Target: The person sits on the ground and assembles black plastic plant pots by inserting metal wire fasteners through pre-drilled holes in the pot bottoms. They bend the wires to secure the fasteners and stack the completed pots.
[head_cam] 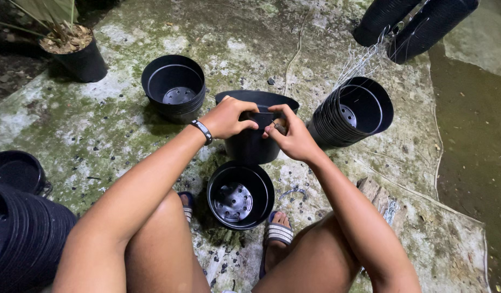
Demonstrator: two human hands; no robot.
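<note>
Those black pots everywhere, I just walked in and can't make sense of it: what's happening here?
A seated person holds the rim of a black plastic pot with both hands: the left hand clasps the near rim, and the right hand pinches something small against it, too small to identify. Another empty pot stands between their sandalled feet. A tilted stack of nested pots lies to the right, with thin wire behind it, on mossy concrete ground.

both my forearms run up from the bottom of the frame and meet near its centre. my left hand (227,118) is curled, knuckles up, fingers bent down and pinching; a dark band circles that wrist. my right hand (292,135) sits just beside it, thumb and fingertips pressed together. my knees and sandalled feet show low in the frame.
</note>
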